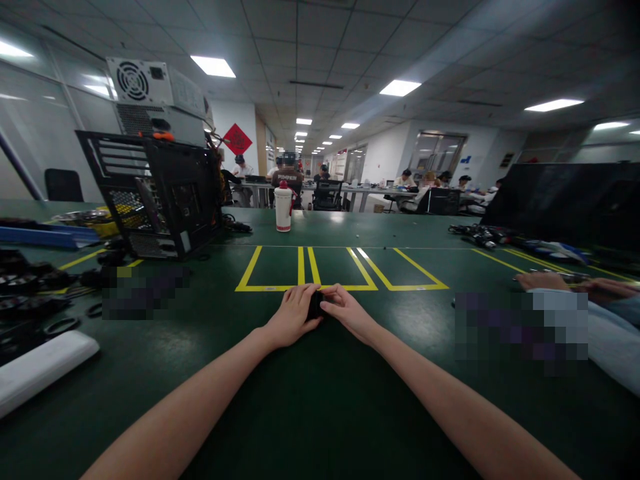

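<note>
A small black object (315, 305) sits between my two hands at the middle of the green table (320, 387), just in front of the yellow tape outlines (306, 289). My left hand (295, 313) wraps round its left side, fingers over the top and thumb toward me. From the right, my right hand (345, 310) grips it with thumb and fingertips. Most of the object is covered by my fingers, so its kind does not show. Whether it rests on the table or is held just above it, I cannot tell.
An open black computer case (175, 200) with a power supply (140, 81) above stands at the left. A white cup (283, 210) stands behind the tape. Black parts and a white bar (45, 370) lie left. A co-worker's hands (543, 281) and a dark monitor (565, 207) are at right.
</note>
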`<state>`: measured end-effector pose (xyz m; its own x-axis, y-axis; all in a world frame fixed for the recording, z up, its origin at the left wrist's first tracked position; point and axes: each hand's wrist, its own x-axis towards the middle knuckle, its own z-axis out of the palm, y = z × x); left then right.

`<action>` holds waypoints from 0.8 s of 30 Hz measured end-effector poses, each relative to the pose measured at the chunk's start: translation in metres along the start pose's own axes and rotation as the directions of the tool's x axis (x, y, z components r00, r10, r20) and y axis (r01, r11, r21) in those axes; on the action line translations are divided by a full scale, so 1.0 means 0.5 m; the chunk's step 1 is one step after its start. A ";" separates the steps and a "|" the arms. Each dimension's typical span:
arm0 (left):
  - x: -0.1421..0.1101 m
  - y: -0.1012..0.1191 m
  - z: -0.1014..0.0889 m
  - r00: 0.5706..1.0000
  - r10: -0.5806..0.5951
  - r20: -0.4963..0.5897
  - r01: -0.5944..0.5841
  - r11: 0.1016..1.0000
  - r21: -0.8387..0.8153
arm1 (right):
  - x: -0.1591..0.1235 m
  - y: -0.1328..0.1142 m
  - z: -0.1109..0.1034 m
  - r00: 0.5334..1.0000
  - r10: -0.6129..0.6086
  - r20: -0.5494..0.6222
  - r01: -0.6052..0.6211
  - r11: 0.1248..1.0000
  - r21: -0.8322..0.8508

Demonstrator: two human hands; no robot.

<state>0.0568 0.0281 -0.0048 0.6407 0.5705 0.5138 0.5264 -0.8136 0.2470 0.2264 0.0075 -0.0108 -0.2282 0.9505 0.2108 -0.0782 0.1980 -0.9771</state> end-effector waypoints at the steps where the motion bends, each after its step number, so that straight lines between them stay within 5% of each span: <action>1: 0.000 0.000 0.000 1.000 0.000 0.001 0.000 1.000 -0.001 | 0.000 -0.001 0.000 1.000 -0.001 -0.008 0.001 1.000 -0.007; 9: -0.001 0.004 -0.004 1.000 -0.014 0.022 0.014 1.000 0.001 | -0.005 -0.025 0.009 0.996 0.063 0.063 -0.062 0.998 -0.020; 13: 0.002 0.001 -0.004 0.999 -0.041 0.028 0.042 0.999 -0.023 | -0.003 -0.015 0.005 0.999 0.032 0.009 -0.029 0.982 -0.187; 19: 0.018 -0.033 0.009 0.958 -0.282 0.048 0.286 0.952 -0.108 | -0.010 0.006 -0.020 0.981 -0.136 -0.140 0.006 0.738 -0.674; 24: 0.019 -0.043 0.012 0.958 -0.285 0.033 0.286 0.939 -0.188 | -0.014 0.007 -0.019 0.980 -0.152 -0.128 0.004 0.659 -0.752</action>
<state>0.0550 0.0517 -0.0100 0.4821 0.7824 0.3943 0.5727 -0.6220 0.5340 0.2367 0.0040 -0.0157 -0.0875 0.9321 0.3515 0.6775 0.3144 -0.6650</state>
